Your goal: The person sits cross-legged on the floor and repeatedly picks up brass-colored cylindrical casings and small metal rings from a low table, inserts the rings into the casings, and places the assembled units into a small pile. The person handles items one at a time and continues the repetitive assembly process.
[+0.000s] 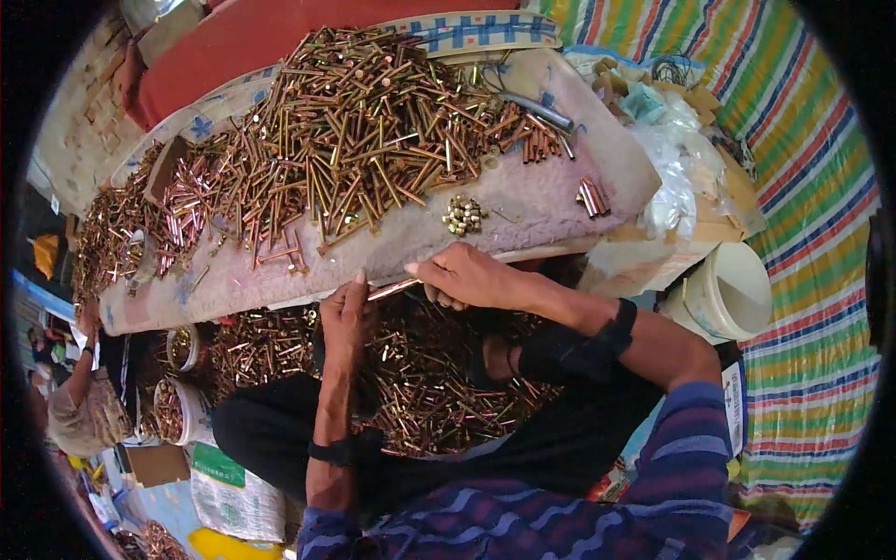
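Observation:
My left hand and my right hand meet at the near edge of a padded, stained work surface. Between them is a slim gold-coloured metal bolt, each hand pinching one end. Its finer details are too small to make out. Beyond my hands rises a large heap of similar gold bolts. A small cluster of brassy nuts lies just past my right hand. Several shiny metal sleeves sit together farther right.
Below my hands, more loose bolts lie around my legs. A white bucket and clear plastic bags stand at the right, before a striped tarp. Filled buckets and another person's arm are at the left.

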A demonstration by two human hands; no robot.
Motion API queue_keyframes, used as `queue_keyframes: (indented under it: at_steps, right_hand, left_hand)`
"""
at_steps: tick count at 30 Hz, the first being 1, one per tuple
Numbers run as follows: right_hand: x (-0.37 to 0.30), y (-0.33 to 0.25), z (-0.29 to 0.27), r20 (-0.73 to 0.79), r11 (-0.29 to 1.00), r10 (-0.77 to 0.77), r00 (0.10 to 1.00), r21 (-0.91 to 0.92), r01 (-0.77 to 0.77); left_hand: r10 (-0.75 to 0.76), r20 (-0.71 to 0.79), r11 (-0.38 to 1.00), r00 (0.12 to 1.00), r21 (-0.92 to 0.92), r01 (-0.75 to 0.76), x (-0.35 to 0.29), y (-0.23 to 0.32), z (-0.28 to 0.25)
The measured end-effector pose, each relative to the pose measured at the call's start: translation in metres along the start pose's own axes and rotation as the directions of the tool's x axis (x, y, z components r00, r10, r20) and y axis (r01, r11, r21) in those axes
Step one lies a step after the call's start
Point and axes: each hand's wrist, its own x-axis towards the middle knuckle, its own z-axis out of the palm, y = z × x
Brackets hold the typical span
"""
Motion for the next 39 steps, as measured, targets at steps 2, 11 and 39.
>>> queue_keyframes:
  at_steps: [2, 11, 39]
  right_hand:
    - [0.001, 0.002, 0.0, -0.063, 0.923, -0.298, 0.952, -0.274, 0.271]
    - [-0.01, -0.011, -0.013, 0.15, 0.999, -0.026, 0.988, -0.042, 0.033]
    - [-0.005, 0.007, -0.036, 0.021, 0.993, 0.06, 0.998, 0.103, -0.062]
  left_hand:
    - [-0.036, -0.002, 0.999, 0.999, 0.006, 0.036, -0.001, 0.004, 0.002]
    - [-0.089, 0.055, 0.995, 0.995, -0.044, 0.092, -0.006, 0.018, 0.004]
    - [-0.208, 0.11, 0.968, 0.972, -0.119, 0.221, 0.027, 0.018, 0.038]
